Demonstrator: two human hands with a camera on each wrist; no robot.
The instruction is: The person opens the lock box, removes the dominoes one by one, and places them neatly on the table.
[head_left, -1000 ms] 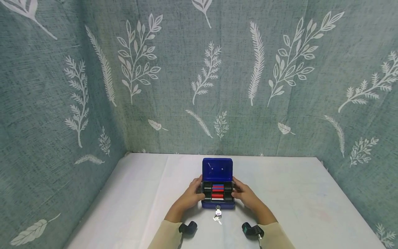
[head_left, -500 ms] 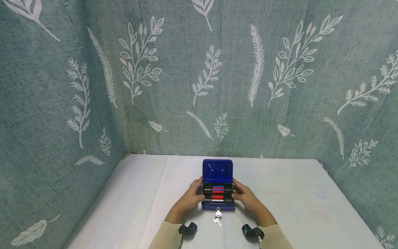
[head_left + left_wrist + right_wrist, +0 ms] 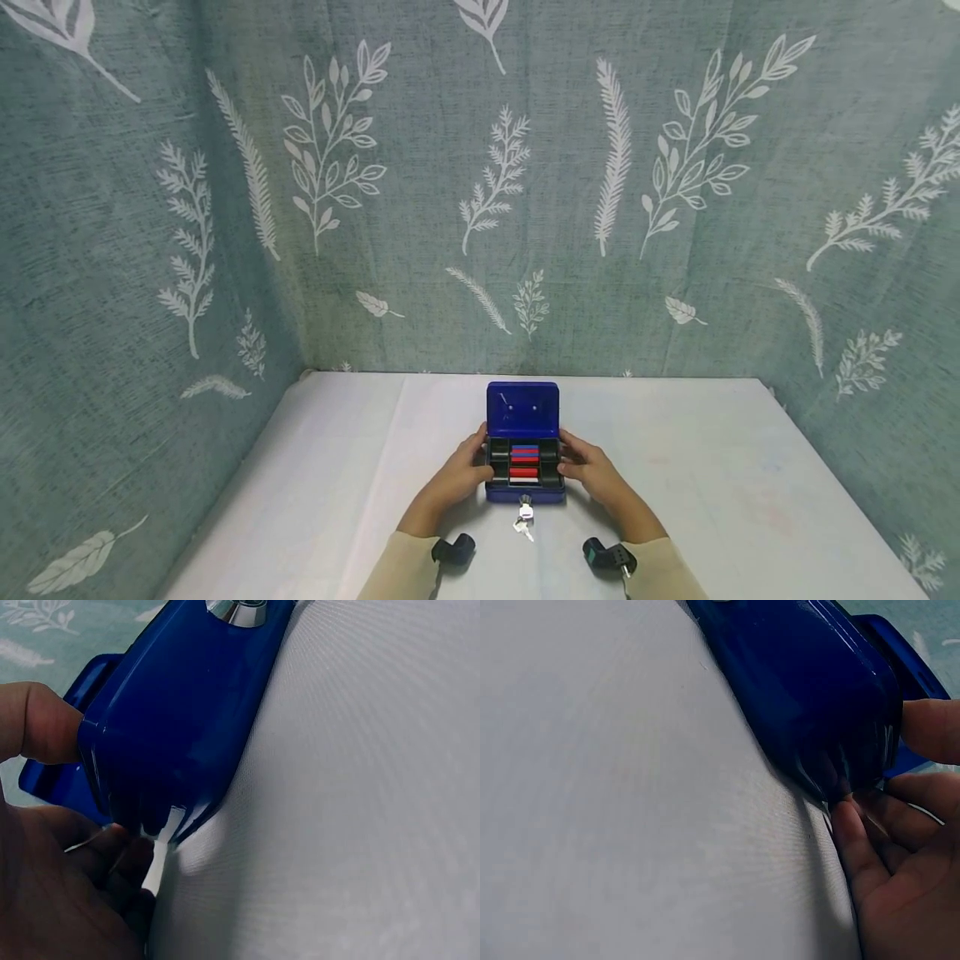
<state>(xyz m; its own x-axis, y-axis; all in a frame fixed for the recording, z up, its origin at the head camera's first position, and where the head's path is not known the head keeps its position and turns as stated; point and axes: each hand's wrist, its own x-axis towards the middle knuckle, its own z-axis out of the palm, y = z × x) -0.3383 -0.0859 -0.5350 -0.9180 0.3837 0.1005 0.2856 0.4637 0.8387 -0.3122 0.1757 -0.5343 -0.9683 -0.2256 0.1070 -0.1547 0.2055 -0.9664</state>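
Observation:
A blue metal cash box (image 3: 525,496) sits on the white-covered table with its lid (image 3: 522,408) raised. Inside is a black tray (image 3: 500,451) with red, blue and white stick-like pieces (image 3: 523,472) in its middle compartments. Keys (image 3: 524,525) hang from the lock at the front. My left hand (image 3: 456,477) grips the box's left side; in the left wrist view its thumb (image 3: 45,724) lies at the upper rim and the fingers at the side wall. The right hand (image 3: 596,475) holds the right side likewise, its fingertips (image 3: 847,821) near the lower edge in the right wrist view.
White cloth covers the table (image 3: 675,467) on both sides of the box. Green leaf-patterned fabric (image 3: 420,208) hangs behind and at the sides. A dark wrist device (image 3: 454,550) sits at the left sleeve, another wrist device (image 3: 609,557) at the right.
Both hands stay on the sides of the cash box, and the lid stays raised. Only the head view shifts slightly.

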